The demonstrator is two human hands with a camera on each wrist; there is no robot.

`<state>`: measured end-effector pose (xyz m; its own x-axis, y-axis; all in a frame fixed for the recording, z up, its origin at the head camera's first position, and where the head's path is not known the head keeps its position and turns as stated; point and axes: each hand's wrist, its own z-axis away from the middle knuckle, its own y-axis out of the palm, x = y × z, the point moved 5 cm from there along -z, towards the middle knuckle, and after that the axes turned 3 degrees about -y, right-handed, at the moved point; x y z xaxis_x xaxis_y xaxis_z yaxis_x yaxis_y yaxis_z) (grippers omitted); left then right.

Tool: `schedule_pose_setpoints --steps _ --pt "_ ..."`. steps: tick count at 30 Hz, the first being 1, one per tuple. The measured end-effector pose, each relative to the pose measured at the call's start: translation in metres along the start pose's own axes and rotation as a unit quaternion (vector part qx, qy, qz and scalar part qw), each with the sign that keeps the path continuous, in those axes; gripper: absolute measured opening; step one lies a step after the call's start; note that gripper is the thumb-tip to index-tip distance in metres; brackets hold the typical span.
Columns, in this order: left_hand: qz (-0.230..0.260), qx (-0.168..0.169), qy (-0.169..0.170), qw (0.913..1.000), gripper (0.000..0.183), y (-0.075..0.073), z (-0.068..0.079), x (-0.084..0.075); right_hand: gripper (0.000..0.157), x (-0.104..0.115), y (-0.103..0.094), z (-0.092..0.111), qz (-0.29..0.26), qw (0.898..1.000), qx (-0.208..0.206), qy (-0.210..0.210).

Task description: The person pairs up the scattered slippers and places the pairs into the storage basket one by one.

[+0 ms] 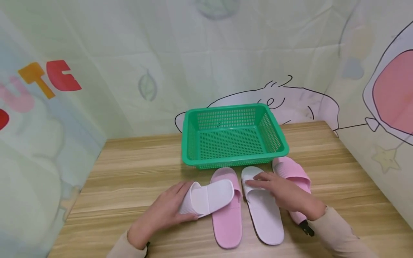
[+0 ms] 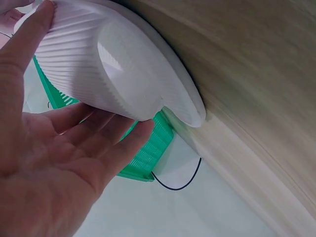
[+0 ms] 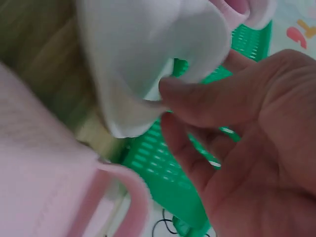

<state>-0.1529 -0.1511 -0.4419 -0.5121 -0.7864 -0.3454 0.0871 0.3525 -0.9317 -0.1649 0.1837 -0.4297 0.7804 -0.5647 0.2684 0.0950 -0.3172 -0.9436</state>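
My left hand [image 1: 167, 206] grips a white slipper [image 1: 221, 195] round its ribbed strap, thumb on one side and fingers on the other. That slipper lies turned sideways across a pink slipper [image 1: 227, 225], hiding part of it. In the left wrist view the fingers spread along the ribbed strap [image 2: 74, 54]. My right hand [image 1: 284, 191] is at the strap of a second white slipper [image 1: 266, 220], which points its toe at the basket. Thumb and forefinger pinch the strap's edge in the right wrist view. Another pink slipper [image 1: 292, 168] lies partly hidden under the right forearm.
A green plastic basket [image 1: 235, 160] with nothing in it stands behind the slippers, near the back edge of the wooden table [image 1: 135, 161]. Printed cloth [image 1: 122, 64] hangs around the back and sides. A black buckle [image 1: 306, 228] shows beside the right wrist.
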Motion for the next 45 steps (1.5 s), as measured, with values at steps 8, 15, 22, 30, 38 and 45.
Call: schedule_pose_setpoints --steps 8,15,22,30,38,45 --pt "0.000 0.009 -0.003 1.0000 0.095 -0.001 -0.001 0.001 0.107 -0.002 -0.003 0.004 0.017 0.998 0.047 0.042" --pt "0.002 0.011 -0.001 0.9999 0.094 -0.001 -0.003 -0.002 0.108 0.002 0.000 0.010 0.056 0.998 0.016 0.028" --pt "0.007 0.017 0.003 0.9998 0.094 0.002 -0.005 -0.004 0.116 0.004 0.002 0.016 0.079 0.997 0.014 0.021" --pt "0.005 0.018 -0.007 0.9998 0.097 -0.002 -0.002 -0.002 0.113 0.008 0.010 0.012 0.113 0.993 -0.010 -0.014" --pt "0.002 0.016 0.002 0.9999 0.096 -0.002 -0.002 -0.005 0.103 0.007 0.013 0.015 0.127 0.992 -0.020 -0.001" --pt "-0.003 0.007 0.001 1.0000 0.095 -0.003 -0.001 -0.005 0.098 0.008 0.009 0.012 0.144 0.989 -0.038 -0.017"
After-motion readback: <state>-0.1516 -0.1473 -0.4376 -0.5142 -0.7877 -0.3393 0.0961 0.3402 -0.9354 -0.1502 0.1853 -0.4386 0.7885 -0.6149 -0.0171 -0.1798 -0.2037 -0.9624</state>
